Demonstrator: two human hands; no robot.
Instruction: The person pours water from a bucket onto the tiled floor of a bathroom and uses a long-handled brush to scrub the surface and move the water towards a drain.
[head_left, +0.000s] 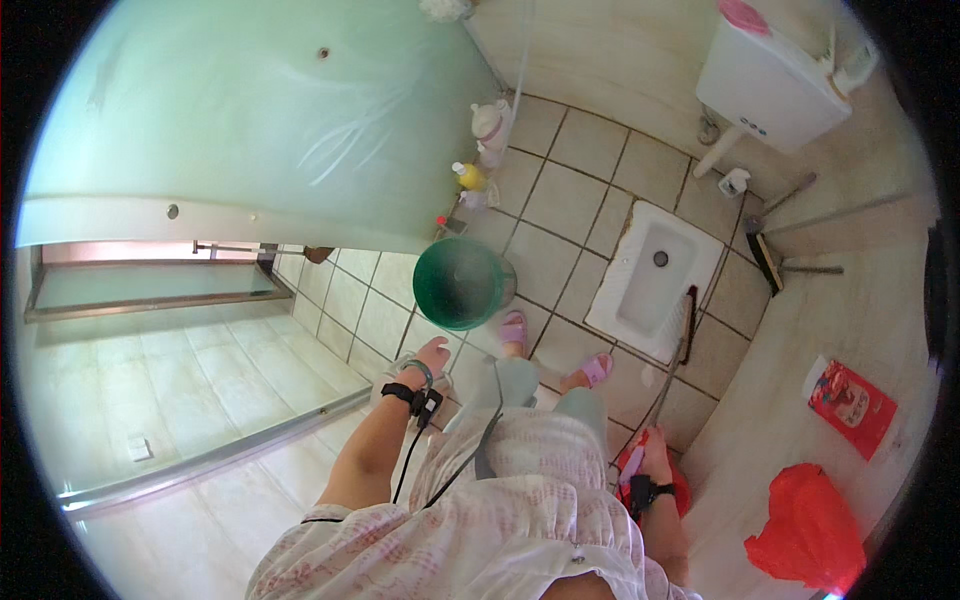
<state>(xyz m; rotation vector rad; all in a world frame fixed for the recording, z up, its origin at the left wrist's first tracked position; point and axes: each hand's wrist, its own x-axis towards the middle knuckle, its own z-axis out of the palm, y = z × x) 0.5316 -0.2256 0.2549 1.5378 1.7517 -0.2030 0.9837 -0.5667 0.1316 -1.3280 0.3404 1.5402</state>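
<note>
My left hand [433,354] hangs just below a green bucket [463,284], apart from it, with its fingers loosely spread and nothing in them. A dark strap and a small black device with a cable sit on that wrist. Low at the right, my right hand [655,460] is closed on a small pinkish-purple thing [631,463] whose kind I cannot make out. It is beside a red container [682,488], partly hidden by the arm. A long-handled brush [688,325] lies across the edge of the white squat toilet [655,275], its handle running down near my right hand.
Bottles, one a yellow pump bottle [468,177], line the frosted glass panel [300,130]. A white cistern [765,85] hangs at the upper right. A squeegee [768,262] leans by the right wall, where a red pouch [852,408] and red bag [805,530] hang. The floor is tiled.
</note>
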